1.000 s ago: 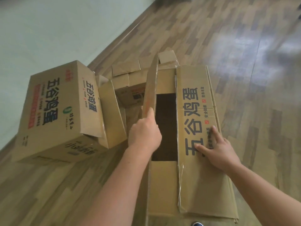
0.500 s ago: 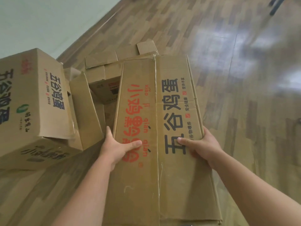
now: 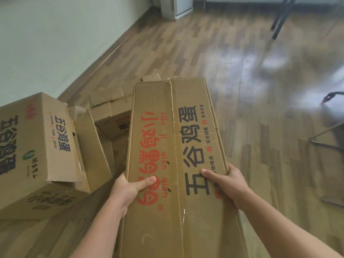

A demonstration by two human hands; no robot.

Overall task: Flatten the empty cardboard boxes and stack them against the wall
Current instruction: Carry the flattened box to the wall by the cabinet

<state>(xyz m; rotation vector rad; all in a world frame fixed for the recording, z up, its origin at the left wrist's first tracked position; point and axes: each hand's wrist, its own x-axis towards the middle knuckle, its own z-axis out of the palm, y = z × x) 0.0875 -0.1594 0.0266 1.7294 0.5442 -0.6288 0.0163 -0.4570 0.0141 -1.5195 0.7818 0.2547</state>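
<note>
A flattened cardboard box [image 3: 173, 138] with red and black printed characters lies lengthwise in front of me, raised off the floor. My left hand [image 3: 130, 189] grips its left edge, thumb on top. My right hand [image 3: 226, 183] grips its right edge, thumb on the print. To the left stands an unflattened box [image 3: 35, 146] with an open flap [image 3: 91, 146]. Behind the flattened box sits a smaller open box [image 3: 111, 118] with raised flaps. The pale wall [image 3: 55, 38] runs along the left.
Wooden floor [image 3: 260, 90] stretches ahead and to the right. A white appliance [image 3: 176, 6] stands in the far corner. Dark chair legs [image 3: 281, 15] are at the top right, and a metal frame [image 3: 327, 142] sits by the right edge.
The box went from half open to fully flat, with its left panel folded down. Both hands shifted from pressing the panels to gripping the side edges, and the box has lifted.
</note>
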